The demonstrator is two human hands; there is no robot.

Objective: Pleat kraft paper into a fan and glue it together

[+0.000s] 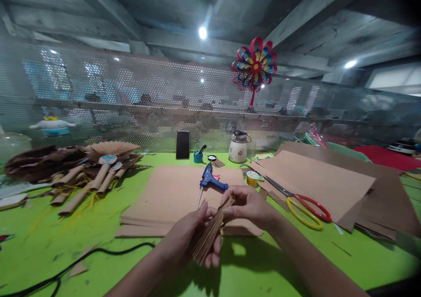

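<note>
Hands [248, 206] hold pleated paper [207, 241], seemingly tied, overlapping sheets [167, 189].

- Overhead, a grey, rough-looking ceiling [237, 8] is crossed by heavy beams, with thin dark lines marking its surface on the right.
- One round lamp [202, 33] glares white near the middle, streaking upward; a second lamp [350, 64] shines farther right.
- A perforated screen [138, 78], silvery grey, spans the room behind the table, and a horizontal rail [131, 107] runs along it.
- Through its holes show blurred dark shapes and bluish-white patches of brightness.
- High on the right sits a pale panel [394, 81], window or blind, I cannot tell which.
- The table [371, 262] has a bright lime-green top reaching the screen's foot.
</note>
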